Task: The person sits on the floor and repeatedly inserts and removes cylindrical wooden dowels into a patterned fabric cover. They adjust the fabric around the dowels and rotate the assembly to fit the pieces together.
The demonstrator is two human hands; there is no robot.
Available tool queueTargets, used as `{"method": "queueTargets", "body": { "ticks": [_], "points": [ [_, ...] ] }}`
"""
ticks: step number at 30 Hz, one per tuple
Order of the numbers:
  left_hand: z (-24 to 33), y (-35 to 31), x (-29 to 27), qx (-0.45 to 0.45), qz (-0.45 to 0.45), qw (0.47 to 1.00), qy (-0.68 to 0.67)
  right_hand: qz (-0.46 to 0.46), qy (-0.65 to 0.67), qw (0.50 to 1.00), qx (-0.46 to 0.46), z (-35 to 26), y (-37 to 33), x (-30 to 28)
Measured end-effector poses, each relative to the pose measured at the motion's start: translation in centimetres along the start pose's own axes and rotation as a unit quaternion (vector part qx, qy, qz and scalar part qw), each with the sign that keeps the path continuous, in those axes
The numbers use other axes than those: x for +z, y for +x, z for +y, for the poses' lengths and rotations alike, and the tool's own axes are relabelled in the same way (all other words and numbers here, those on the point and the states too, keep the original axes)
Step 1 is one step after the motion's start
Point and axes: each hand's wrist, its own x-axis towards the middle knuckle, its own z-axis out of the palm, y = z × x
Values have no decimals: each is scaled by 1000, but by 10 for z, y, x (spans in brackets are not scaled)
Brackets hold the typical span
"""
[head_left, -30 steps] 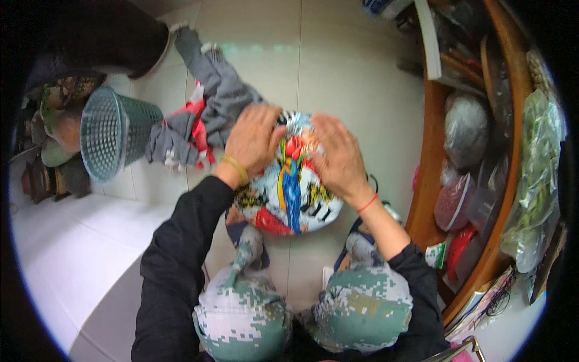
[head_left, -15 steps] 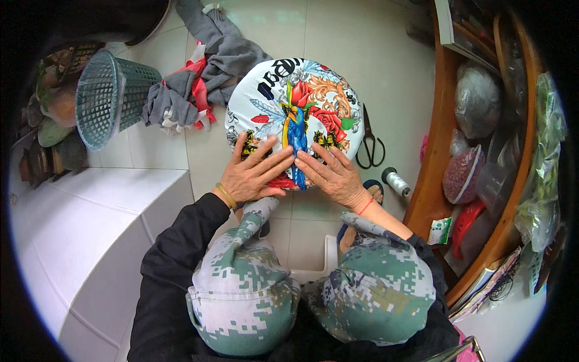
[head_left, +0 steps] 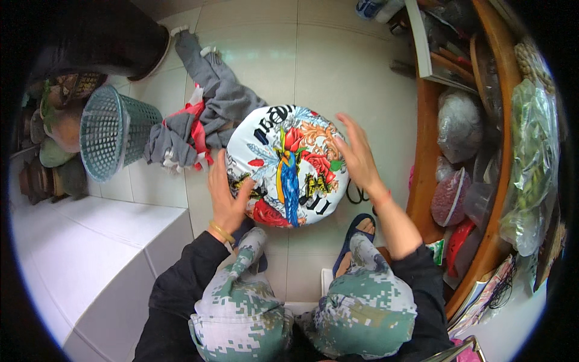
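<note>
A round padded seat [head_left: 288, 169] stands in front of my knees, wrapped in smooth white fabric printed with a blue and yellow parrot, red roses, butterflies and black lettering. What holds it up is hidden beneath it. Against its left edge rests my left hand [head_left: 228, 199], fingers pointing forward and thumb spread over the fabric. My right hand [head_left: 359, 155] is at the right edge with its fingers stretched out; whether it touches the fabric is hard to tell. Black scissors [head_left: 357, 193] lie on the floor beyond my right wrist, mostly hidden by the forearm.
Left of the seat lie grey and red cloth [head_left: 217, 99] and a green plastic basket [head_left: 104, 136] on its side. A white box-like ledge [head_left: 102, 235] fills the left. On the right a wooden shelf [head_left: 425, 163] holds bagged goods. A dark round container [head_left: 114, 39] stands far left.
Both hands have moved apart from the middle of the seat to its left and right edges. The seat appears lower in the picture, as the whole view has shifted. The thread spool is now hidden.
</note>
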Motion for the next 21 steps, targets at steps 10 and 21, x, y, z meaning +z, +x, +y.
{"method": "queueTargets", "body": {
  "ticks": [10,21],
  "points": [
    [19,75,-29,-258,-76,914,-305,-272,300,907,115,-59,35,-13],
    [243,10,-266,396,28,913,-96,-410,-10,896,-169,-371,-104,-130]
  ]
}}
